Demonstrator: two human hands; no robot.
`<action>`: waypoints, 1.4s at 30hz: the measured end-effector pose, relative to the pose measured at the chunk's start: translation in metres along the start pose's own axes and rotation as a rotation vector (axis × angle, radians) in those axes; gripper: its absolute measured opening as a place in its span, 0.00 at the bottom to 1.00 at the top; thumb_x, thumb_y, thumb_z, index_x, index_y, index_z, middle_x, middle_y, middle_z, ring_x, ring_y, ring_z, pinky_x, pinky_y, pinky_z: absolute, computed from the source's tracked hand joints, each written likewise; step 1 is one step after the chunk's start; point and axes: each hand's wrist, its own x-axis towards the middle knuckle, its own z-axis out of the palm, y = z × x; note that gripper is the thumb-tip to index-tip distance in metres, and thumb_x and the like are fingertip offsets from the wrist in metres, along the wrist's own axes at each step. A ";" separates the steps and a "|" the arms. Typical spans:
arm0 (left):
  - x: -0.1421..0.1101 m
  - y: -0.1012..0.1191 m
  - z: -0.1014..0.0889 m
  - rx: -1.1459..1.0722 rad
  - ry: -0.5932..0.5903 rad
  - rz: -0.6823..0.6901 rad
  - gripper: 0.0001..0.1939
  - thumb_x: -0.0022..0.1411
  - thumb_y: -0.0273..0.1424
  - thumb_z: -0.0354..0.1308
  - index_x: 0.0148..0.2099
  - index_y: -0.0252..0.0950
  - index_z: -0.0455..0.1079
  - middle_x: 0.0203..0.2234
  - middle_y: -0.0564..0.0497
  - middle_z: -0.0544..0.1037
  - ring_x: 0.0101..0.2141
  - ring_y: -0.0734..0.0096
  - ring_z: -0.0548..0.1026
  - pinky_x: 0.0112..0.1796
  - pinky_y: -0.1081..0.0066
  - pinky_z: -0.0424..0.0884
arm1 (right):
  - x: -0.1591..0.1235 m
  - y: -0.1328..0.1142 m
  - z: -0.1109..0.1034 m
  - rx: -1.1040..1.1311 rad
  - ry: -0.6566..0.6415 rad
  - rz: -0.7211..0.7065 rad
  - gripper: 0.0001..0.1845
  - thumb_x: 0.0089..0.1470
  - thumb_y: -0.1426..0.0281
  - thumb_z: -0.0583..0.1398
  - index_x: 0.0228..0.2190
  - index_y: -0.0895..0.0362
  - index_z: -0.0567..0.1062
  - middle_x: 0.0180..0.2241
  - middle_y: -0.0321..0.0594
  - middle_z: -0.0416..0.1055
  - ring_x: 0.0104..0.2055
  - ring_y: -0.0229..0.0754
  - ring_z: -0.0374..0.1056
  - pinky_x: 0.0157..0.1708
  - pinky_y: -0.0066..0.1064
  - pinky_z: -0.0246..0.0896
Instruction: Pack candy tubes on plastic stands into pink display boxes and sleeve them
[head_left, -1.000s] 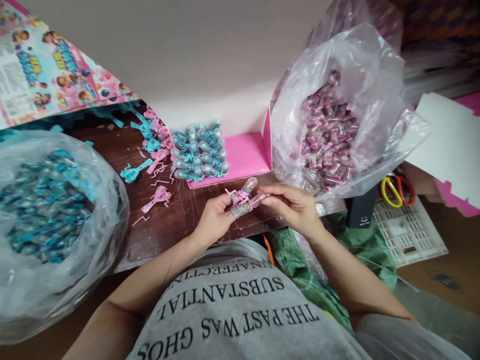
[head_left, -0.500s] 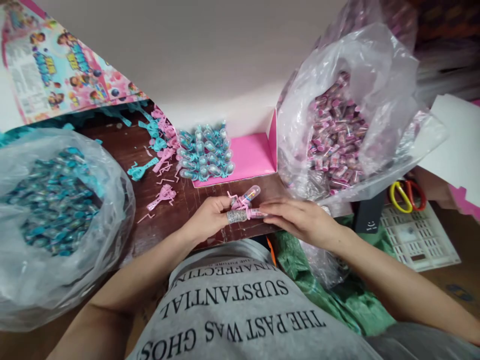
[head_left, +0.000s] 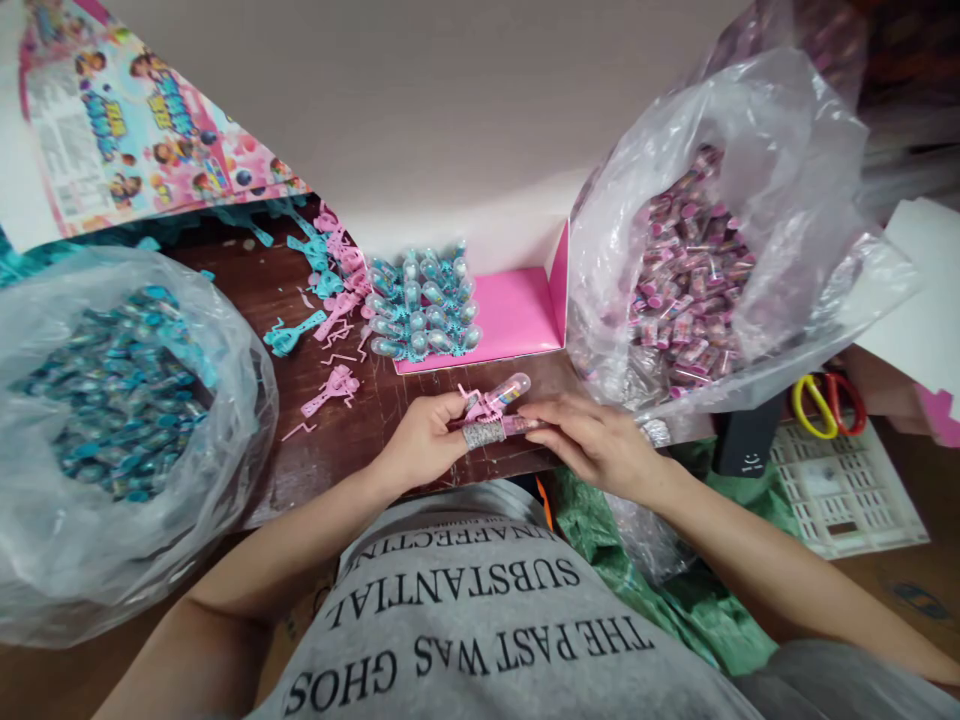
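My left hand (head_left: 424, 440) is closed around a pink plastic toy piece (head_left: 486, 406) with a small crank-like handle. From that piece a clear capsule (head_left: 514, 388) with colourful contents sticks out to the upper right. Grey tape (head_left: 484, 434) wraps a finger of this hand. Facing it, my right hand (head_left: 600, 440) pinches the end of a second, pink-capped capsule (head_left: 517, 425) that lies against the toy; its tip is hidden by the fingers. Beyond the hands, blue toys with clear capsules (head_left: 424, 305) stand in rows in a pink-floored box (head_left: 517, 310).
Left is a plastic bag (head_left: 247, 400) of blue-capped capsules; right, a bag (head_left: 787, 160) of pink-capped ones. Loose pink pieces (head_left: 330, 390) and blue pieces (head_left: 292, 335) lie on the brown table. Scissors (head_left: 829, 405), a black box (head_left: 746, 440) and printed card (head_left: 150, 130) are around.
My right fingers have gone from lying nearly straight against the capsule's end to a more bent pinch, thumb lower. The toy stays in my left hand. The whole view has shifted slightly.
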 end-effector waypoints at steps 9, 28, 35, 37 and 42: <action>-0.001 0.016 -0.011 0.416 0.187 0.370 0.08 0.68 0.35 0.64 0.45 0.38 0.83 0.37 0.48 0.87 0.37 0.66 0.83 0.40 0.69 0.77 | 0.023 -0.002 -0.009 0.467 -0.019 0.393 0.14 0.71 0.58 0.59 0.40 0.55 0.78 0.28 0.34 0.81 0.26 0.34 0.78 0.27 0.24 0.74; 0.002 0.027 -0.018 0.112 0.020 0.082 0.10 0.65 0.38 0.68 0.45 0.40 0.84 0.37 0.51 0.87 0.37 0.67 0.82 0.41 0.69 0.78 | 0.033 -0.003 -0.017 -0.468 -0.209 -0.169 0.20 0.76 0.58 0.51 0.39 0.56 0.75 0.27 0.38 0.76 0.24 0.39 0.67 0.20 0.38 0.51; 0.002 0.034 -0.028 0.585 0.018 0.371 0.06 0.70 0.33 0.61 0.44 0.39 0.78 0.36 0.49 0.86 0.35 0.66 0.83 0.38 0.69 0.77 | 0.042 -0.006 -0.022 0.163 -0.255 0.186 0.23 0.68 0.50 0.59 0.49 0.56 0.77 0.30 0.35 0.79 0.27 0.38 0.73 0.26 0.31 0.66; 0.002 0.039 -0.028 0.676 0.033 0.382 0.07 0.69 0.33 0.62 0.47 0.38 0.76 0.37 0.47 0.85 0.37 0.62 0.84 0.37 0.67 0.78 | 0.053 -0.009 -0.028 0.290 -0.183 0.217 0.29 0.61 0.47 0.66 0.53 0.55 0.76 0.41 0.39 0.82 0.36 0.40 0.78 0.33 0.31 0.72; 0.019 0.068 -0.047 0.881 0.270 0.566 0.23 0.67 0.44 0.67 0.56 0.35 0.71 0.55 0.36 0.80 0.56 0.48 0.79 0.56 0.52 0.78 | 0.082 0.009 -0.063 0.241 -0.007 0.137 0.17 0.65 0.57 0.66 0.51 0.51 0.80 0.48 0.39 0.83 0.46 0.43 0.80 0.48 0.36 0.76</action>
